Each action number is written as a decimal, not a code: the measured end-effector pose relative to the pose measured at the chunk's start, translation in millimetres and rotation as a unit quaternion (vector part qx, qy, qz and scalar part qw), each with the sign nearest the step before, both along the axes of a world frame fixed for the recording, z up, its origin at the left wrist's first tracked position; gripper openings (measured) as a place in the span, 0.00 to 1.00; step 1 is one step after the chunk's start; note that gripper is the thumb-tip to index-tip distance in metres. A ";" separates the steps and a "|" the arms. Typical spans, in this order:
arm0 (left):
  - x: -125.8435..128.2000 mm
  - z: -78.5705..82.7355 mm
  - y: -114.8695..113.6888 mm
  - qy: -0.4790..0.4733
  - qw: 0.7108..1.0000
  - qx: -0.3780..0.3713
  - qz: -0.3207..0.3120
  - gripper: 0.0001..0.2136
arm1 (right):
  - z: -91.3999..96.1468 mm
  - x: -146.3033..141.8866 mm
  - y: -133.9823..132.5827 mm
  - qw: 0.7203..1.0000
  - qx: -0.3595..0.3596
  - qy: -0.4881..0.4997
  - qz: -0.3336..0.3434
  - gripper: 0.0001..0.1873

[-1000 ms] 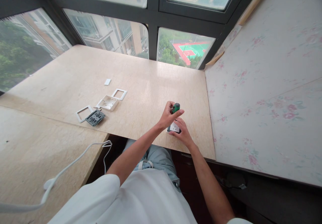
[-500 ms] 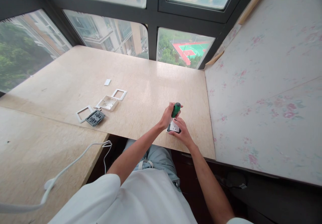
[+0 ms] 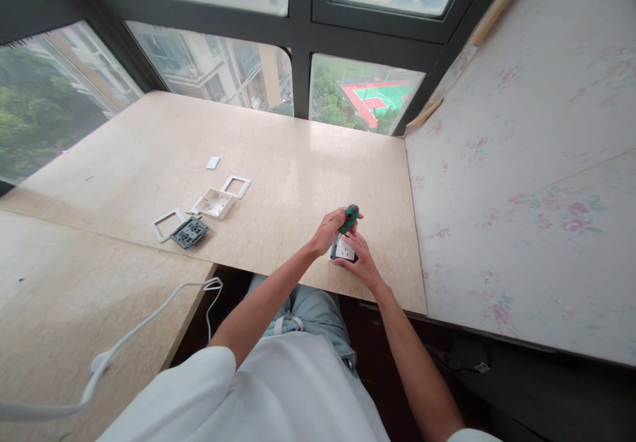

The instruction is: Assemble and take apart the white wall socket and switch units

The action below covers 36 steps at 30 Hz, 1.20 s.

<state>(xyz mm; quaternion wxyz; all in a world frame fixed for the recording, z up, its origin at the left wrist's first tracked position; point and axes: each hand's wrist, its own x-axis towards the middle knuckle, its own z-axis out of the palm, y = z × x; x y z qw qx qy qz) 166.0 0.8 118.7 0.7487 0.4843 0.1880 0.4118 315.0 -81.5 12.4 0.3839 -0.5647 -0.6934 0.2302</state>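
Observation:
My left hand (image 3: 328, 231) is closed round the green and black handle of a screwdriver (image 3: 350, 217). The screwdriver stands tilted, its shaft pointing down to the left edge of a wall socket (image 3: 344, 250) with a white face and a dark frame. My right hand (image 3: 362, 262) grips that socket from the right, thumb at the near side and fingers at the far side, on the tabletop. The screwdriver's tip is too small to make out against the socket.
To the left lie a white back box (image 3: 214, 203), two white frames (image 3: 236, 187), a dark grey socket back (image 3: 189, 232) and a small white plate (image 3: 213, 162). A white cable (image 3: 144, 323) runs along the lower left. A papered wall (image 3: 521, 197) bounds the right side.
The screwdriver's handle has tilted and shifted slightly to the right and down, and my left hand has moved a little with it. My right hand stays on the socket.

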 end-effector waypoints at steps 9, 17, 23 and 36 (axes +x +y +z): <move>0.3 0.8 -0.1 0.030 0.999 0.019 0.015 0.25 | 2.0 -0.4 0.2 1.000 0.014 0.005 0.006 0.36; -8.7 12.0 -1.8 0.139 0.954 0.156 0.217 0.17 | 2.0 -0.7 -0.3 1.000 0.012 0.001 0.003 0.36; -19.8 14.7 2.6 0.153 0.955 0.204 0.152 0.16 | 1.4 -1.1 -0.6 1.000 0.005 -0.004 0.001 0.37; -9.9 9.2 2.4 -0.039 0.999 0.003 -0.023 0.26 | 2.5 -0.7 0.4 1.000 0.011 -0.005 0.003 0.37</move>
